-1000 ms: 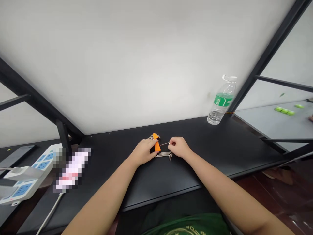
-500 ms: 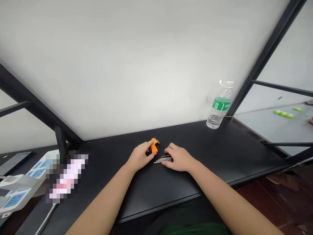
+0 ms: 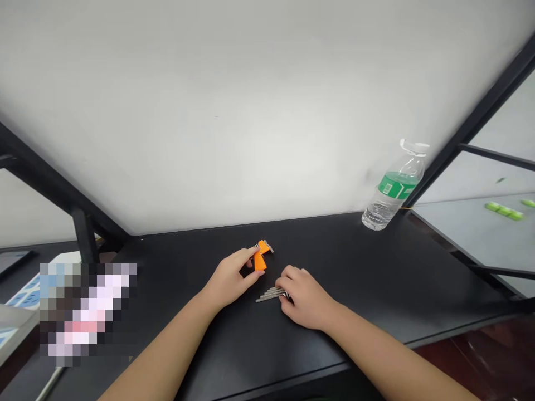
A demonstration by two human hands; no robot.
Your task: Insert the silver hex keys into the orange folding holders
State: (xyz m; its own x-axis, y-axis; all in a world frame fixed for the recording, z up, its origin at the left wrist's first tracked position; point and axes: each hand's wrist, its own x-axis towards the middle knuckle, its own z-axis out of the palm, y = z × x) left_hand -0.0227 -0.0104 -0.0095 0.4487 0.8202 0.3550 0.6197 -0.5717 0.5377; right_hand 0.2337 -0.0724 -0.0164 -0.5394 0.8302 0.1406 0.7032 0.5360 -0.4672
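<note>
Over the black tabletop, my left hand (image 3: 232, 278) pinches an orange hex key holder (image 3: 259, 260) between thumb and fingers. A few small metal keys stick out at the holder's far end. To its right and a little nearer, my right hand (image 3: 307, 298) is closed round the bent ends of several metal hex keys (image 3: 270, 294). Their straight shafts point left, fanned side by side. My fingers partly hide the bends. The two hands are apart, and the keys do not touch the holder.
A water bottle with a green label (image 3: 397, 185) stands at the back right by the wall. A white power strip (image 3: 25, 295) and a blurred-out item with a white cable (image 3: 50, 384) lie at the left. Black metal frame bars (image 3: 86, 236) flank both sides.
My right hand has drawn nearer to me with the hex keys, widening the gap from the holder. My left hand keeps hold of the holder. The camera view has shifted slightly.
</note>
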